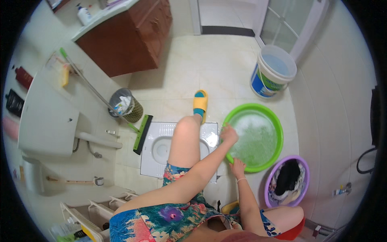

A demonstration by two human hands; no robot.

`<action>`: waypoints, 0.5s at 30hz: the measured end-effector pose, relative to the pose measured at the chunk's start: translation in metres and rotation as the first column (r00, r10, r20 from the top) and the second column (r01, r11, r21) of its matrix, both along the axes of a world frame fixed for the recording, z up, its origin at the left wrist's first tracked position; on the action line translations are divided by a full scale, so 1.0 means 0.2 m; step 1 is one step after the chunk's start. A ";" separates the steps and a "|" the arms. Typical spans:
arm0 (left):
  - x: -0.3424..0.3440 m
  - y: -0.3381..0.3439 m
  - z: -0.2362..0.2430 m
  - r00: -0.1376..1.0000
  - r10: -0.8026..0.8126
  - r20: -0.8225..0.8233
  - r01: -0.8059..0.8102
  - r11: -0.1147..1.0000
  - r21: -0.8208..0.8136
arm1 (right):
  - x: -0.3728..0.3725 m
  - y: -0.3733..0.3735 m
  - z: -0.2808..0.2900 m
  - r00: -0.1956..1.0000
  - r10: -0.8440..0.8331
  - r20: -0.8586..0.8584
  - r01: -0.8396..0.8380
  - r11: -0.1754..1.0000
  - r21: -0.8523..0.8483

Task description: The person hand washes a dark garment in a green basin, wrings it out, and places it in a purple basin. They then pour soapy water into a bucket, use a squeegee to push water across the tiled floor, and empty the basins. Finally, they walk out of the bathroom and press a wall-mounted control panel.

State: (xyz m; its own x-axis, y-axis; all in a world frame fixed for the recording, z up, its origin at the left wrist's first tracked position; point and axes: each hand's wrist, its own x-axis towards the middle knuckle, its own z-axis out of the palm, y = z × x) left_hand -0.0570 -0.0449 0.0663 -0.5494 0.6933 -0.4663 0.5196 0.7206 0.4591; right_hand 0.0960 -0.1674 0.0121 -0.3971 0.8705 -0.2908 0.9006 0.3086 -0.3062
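A green plastic basin (258,163) holds foamy, greenish-looking water and sits on the floor beside the white squat toilet (151,163). My left hand (229,134) grips its left rim, fingers curled over the edge. Lower down, my right hand (238,166) holds the basin's front-left rim. A purple basin (304,181) heaped with dark and pale cloth stands at the lower right, near my right arm. My left knee is bent over the toilet, with the foot in a yellow slipper (203,104).
A white bucket (264,72) stands by the doorway at upper right. A squeegee (142,135) leans left, beside a waste bin (133,113). A wooden cabinet (119,42) is at upper left, above tiled floor (205,68). A cistern (48,121) and plastic shelves (86,213) line the left wall.
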 end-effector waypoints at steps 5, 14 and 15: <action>-0.18 0.39 0.77 0.997 -0.075 0.037 0.057 0.933 0.355 | 0.03 0.02 -0.02 0.999 -0.021 0.026 0.021 1.000 0.009; -1.41 0.49 1.42 0.969 0.144 -0.201 0.085 0.570 0.817 | 0.05 -0.08 -0.02 0.986 0.023 0.168 -0.022 1.000 -0.008; -1.51 0.43 1.40 0.972 0.117 -0.202 0.102 0.568 0.817 | 0.08 -0.07 -0.04 0.982 0.010 0.186 -0.011 1.000 0.005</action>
State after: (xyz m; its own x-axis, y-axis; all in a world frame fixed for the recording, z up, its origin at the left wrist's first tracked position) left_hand -0.3584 0.0415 0.3471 -0.5617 0.7093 0.4259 0.6752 0.0955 0.7315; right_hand 0.1111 -0.1822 0.0046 -0.3455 0.8684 -0.3557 0.9384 0.3194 -0.1318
